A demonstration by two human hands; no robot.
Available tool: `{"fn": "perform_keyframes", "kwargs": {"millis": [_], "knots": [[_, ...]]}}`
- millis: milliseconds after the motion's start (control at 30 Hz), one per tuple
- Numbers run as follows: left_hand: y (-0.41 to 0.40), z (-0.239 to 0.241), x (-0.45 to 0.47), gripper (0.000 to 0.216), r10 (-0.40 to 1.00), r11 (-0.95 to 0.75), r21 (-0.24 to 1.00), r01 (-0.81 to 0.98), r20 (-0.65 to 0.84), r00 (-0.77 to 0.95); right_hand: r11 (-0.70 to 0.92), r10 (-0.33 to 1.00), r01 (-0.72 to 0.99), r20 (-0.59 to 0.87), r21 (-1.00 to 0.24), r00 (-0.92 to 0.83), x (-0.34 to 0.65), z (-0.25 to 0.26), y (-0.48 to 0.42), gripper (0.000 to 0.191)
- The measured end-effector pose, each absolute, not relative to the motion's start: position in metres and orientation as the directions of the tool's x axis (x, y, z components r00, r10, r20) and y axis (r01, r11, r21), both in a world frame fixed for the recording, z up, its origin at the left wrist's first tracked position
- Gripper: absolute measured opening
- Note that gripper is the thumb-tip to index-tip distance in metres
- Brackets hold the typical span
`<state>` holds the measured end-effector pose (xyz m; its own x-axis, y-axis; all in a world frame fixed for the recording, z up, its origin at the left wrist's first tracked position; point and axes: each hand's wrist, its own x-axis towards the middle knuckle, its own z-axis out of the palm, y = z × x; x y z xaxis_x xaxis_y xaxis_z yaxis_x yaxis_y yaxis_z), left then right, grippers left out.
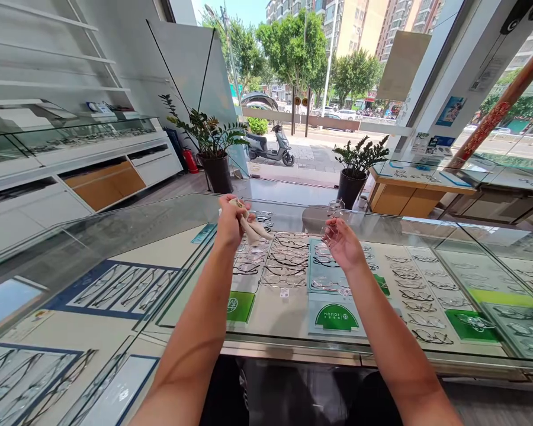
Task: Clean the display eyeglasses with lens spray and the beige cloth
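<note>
Clear-framed glasses (335, 208) in right hand (343, 244)

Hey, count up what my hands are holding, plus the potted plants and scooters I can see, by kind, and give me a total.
Cleaning cloth, in left hand: 1
Clear-framed glasses, in right hand: 1
Potted plants: 2
Scooter: 1
Total: 5
</note>
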<state>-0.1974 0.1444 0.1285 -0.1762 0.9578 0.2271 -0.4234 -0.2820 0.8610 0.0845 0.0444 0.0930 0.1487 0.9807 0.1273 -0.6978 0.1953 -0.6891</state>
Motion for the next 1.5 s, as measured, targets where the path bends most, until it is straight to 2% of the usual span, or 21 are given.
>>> {"fn": "perform_keyframes", "kwargs": {"millis": [67, 133, 333, 500, 700, 800, 867, 967, 1067, 1233, 1500], "knots": [[0.135, 0.128, -0.183, 0.055, 0.971, -0.203, 0.790, -0.579, 0.239, -0.013, 0.193, 0.981, -0.704, 0.127, -0.684, 0.147, 0.085, 0.094, 0.044, 0.029], [0.128, 0.126, -0.175, 0.055, 0.964, -0.157, 0.776, -0.611, 0.255, 0.076, 0.191, 0.982, -0.710, 0.127, -0.678, 0.143, 0.086, 0.095, 0.045, 0.026], [0.116, 0.120, -0.158, 0.059, 0.939, -0.201, 0.911, -0.361, 0.284, 0.195, 0.185, 0.982, -0.725, 0.106, -0.663, 0.154, 0.088, 0.096, 0.045, 0.018], [0.106, 0.124, -0.136, 0.052, 0.911, -0.337, 0.919, -0.203, 0.373, 0.176, 0.207, 0.978, -0.719, 0.122, -0.663, 0.169, 0.085, 0.101, 0.043, 0.021], [0.104, 0.162, -0.120, 0.032, 0.853, -0.497, 0.868, -0.001, 0.489, 0.184, 0.248, 0.968, -0.683, 0.207, -0.687, 0.142, 0.073, 0.140, 0.047, 0.020], [0.105, 0.185, -0.114, 0.027, 0.831, -0.524, 0.851, -0.039, 0.521, 0.197, 0.305, 0.946, -0.659, 0.296, -0.687, 0.129, 0.068, 0.168, 0.051, 0.019], [0.105, 0.197, -0.111, 0.028, 0.839, -0.485, 0.867, -0.114, 0.498, 0.219, 0.353, 0.928, -0.627, 0.345, -0.695, 0.140, 0.066, 0.183, 0.054, 0.016], [0.100, 0.209, -0.110, 0.035, 0.859, -0.370, 0.907, -0.202, 0.417, 0.298, 0.428, 0.901, -0.561, 0.386, -0.709, 0.199, 0.062, 0.196, 0.058, 0.014], [0.092, 0.212, -0.110, 0.046, 0.840, -0.330, 0.925, -0.190, 0.380, 0.387, 0.480, 0.875, -0.536, 0.420, -0.694, 0.239, 0.061, 0.197, 0.060, 0.014], [0.089, 0.205, -0.104, 0.061, 0.833, -0.290, 0.938, -0.190, 0.345, 0.432, 0.475, 0.879, -0.538, 0.406, -0.697, 0.250, 0.062, 0.189, 0.063, 0.019], [0.091, 0.194, -0.087, 0.066, 0.825, -0.200, 0.933, -0.299, 0.324, 0.462, 0.488, 0.873, -0.542, 0.385, -0.684, 0.300, 0.057, 0.180, 0.073, 0.024]]}}
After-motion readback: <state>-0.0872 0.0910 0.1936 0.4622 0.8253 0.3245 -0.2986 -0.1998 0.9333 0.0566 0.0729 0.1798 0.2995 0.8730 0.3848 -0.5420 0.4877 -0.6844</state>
